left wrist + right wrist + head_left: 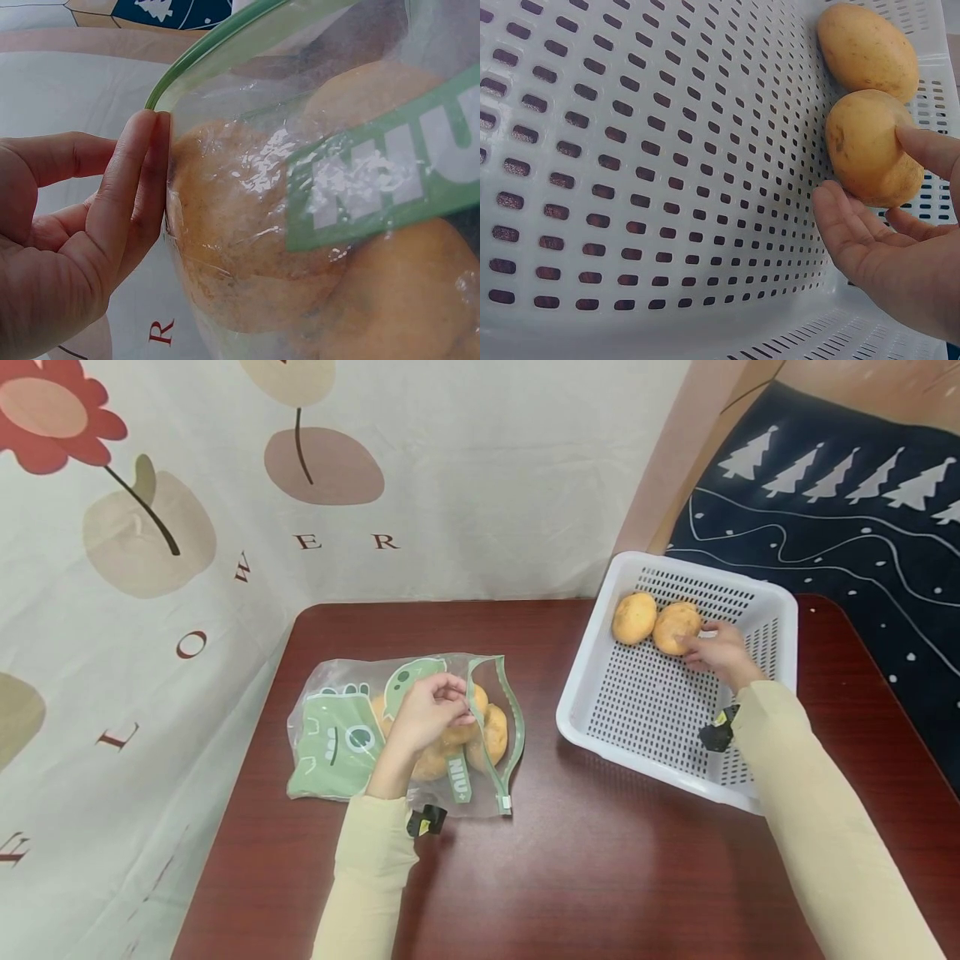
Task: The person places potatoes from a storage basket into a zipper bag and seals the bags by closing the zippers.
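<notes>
On the left of the table lies a clear zip bag [337, 752] with green cartoon print and several potatoes [495, 733] inside. My left hand [431, 714] is over it; in the left wrist view its fingers [135, 142] pinch the bag's green zip edge. Inside a white plastic basket [611, 727], my right hand [722, 653] grips a potato [862, 142], thumb on top and fingers along its lower side. A second potato [634, 618] rests right beside that one, near the basket's back left corner.
The dark red wooden table [570, 860] carries both the bag and the basket. A pale curtain [487, 485] with flower prints hangs behind it and along the left. Dark blue fabric [825, 543] with white trees lies beyond the basket at the right.
</notes>
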Demonstrator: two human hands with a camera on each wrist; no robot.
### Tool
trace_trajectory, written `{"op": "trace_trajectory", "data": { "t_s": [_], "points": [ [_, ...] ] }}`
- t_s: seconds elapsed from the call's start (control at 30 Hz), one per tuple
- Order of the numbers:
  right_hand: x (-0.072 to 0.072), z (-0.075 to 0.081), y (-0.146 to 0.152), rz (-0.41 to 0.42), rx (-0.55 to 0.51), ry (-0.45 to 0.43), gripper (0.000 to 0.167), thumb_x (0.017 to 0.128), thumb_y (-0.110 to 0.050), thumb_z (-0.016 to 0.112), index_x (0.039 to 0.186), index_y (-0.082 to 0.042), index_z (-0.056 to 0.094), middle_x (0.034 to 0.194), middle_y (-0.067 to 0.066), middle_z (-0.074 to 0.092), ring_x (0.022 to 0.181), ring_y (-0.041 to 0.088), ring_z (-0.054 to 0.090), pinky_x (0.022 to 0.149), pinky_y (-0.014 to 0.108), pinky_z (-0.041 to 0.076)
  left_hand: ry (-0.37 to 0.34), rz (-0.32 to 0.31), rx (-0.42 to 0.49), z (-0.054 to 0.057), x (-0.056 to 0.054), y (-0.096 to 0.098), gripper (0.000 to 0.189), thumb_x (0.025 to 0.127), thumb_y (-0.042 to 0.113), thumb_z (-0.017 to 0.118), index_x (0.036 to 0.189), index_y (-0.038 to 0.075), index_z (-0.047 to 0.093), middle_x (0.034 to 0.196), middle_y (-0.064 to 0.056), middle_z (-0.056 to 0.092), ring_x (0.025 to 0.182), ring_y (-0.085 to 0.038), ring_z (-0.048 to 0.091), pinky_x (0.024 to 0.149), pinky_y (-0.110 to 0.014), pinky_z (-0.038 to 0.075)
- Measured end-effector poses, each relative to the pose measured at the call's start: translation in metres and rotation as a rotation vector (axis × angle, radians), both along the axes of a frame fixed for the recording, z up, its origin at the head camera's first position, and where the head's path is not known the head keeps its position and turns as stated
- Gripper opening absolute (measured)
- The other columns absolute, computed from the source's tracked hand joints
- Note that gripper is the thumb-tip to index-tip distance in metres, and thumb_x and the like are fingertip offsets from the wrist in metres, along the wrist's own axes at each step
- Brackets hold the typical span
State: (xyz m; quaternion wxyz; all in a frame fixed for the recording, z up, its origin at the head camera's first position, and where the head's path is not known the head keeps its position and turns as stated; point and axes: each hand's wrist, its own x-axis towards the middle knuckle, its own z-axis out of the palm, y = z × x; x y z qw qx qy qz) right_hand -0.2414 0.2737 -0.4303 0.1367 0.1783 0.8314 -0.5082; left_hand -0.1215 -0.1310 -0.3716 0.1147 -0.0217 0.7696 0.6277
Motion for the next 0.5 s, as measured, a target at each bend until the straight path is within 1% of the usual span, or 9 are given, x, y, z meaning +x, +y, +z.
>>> {"op": "trace_trajectory", "data": {
  "t_s": [0.1,0.23,0.3,0.5],
  "points": [
    [0.001,0.002,0.001,0.004,0.004,0.013,0.07,0.088,-0.016,0.056,0.139,0.009,0.014,0.093,0.012,0.052,0.066,0.008,0.059,0.079,0.033,0.057,0.001,-0.002,-0.001,0.0,0.0,0.0,0.017,0.08,-0.012,0.049,0.096,-0.013,0.052,0.078,-0.011,0.052,0.064,-0.013,0.059,0.067,-0.026,0.059],
    [0.002,0.005,0.002,-0.005,0.004,0.007,0.069,0.087,-0.016,0.057,0.137,0.01,0.018,0.098,0.015,0.049,0.065,0.006,0.059,0.08,0.03,0.057,0.003,0.0,0.005,-0.001,0.0,0.0,0.017,0.079,-0.013,0.049,0.096,-0.013,0.052,0.078,-0.01,0.051,0.063,-0.012,0.059,0.067,-0.026,0.059],
    [0.003,0.007,0.002,-0.008,0.003,0.005,0.068,0.087,-0.016,0.058,0.136,0.01,0.02,0.102,0.016,0.048,0.067,0.007,0.059,0.082,0.03,0.056,0.003,0.002,0.01,-0.001,0.0,0.0,0.018,0.079,-0.013,0.049,0.096,-0.013,0.052,0.078,-0.009,0.051,0.063,-0.012,0.059,0.067,-0.026,0.059],
    [0.006,0.015,0.006,0.015,0.018,0.023,0.063,0.086,-0.016,0.059,0.132,0.011,0.026,0.102,0.016,0.049,0.073,0.012,0.061,0.085,0.035,0.054,0.001,0.01,0.009,-0.001,0.0,0.0,0.017,0.079,-0.014,0.049,0.096,-0.013,0.052,0.078,-0.009,0.052,0.063,-0.012,0.059,0.067,-0.026,0.059]
  ]
}}
